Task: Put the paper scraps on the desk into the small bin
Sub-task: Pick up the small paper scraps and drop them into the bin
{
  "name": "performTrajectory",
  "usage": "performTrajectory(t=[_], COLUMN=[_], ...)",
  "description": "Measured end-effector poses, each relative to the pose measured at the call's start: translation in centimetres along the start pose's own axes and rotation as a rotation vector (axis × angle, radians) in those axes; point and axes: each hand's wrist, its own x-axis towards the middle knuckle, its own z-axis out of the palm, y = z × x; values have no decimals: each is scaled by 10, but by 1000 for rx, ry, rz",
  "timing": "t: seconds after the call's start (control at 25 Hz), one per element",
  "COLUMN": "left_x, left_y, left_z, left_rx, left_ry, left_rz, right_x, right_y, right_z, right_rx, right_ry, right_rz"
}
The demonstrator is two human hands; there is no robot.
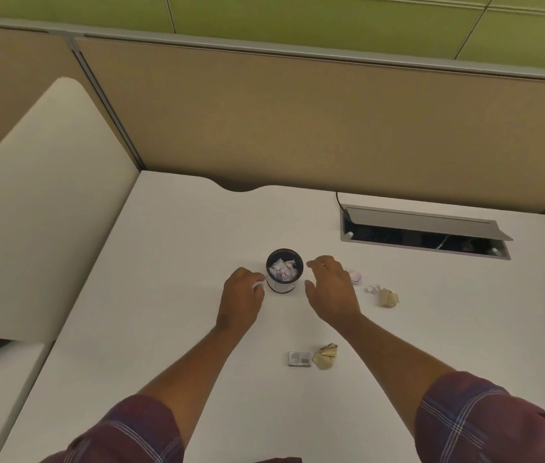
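A small dark round bin stands on the white desk, holding several white and pinkish paper scraps. My left hand is just left of the bin, its fingers pinched on a small white paper scrap. My right hand hovers just right of the bin, fingers spread and holding nothing. To the right lie a pinkish scrap, a tiny white scrap and a crumpled tan paper ball. Another tan paper ball lies nearer to me.
A small flat grey box touches the near tan ball. An open cable hatch with a raised lid is sunk into the desk at the back right. A beige partition closes the back; a cream divider stands at the left.
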Motion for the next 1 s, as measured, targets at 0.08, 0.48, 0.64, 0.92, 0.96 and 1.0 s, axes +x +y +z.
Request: performTrajectory(t=[0.08,0.48,0.64,0.92,0.96,1.0], left_x=[20,47,39,-1,-6,-12], left_y=[6,55,66,89,93,96], left_z=[0,32,33,62,70,79], left_rx=[2,382,331,345,358,378], left_ry=[13,-216,-181,-139,-168,-203], left_rz=[-1,37,34,263,282,297], right_x=[-12,-111,-146,-189,-194,-199], right_y=[7,109,144,187,192,197], right_z=[2,-11,-15,-20,-21,-23], right_rx=[-65,-179,-213,-204,-200,-196], right_ry=[1,-66,-90,-153,-161,-170], right_rz=[-26,145,165,248,256,266])
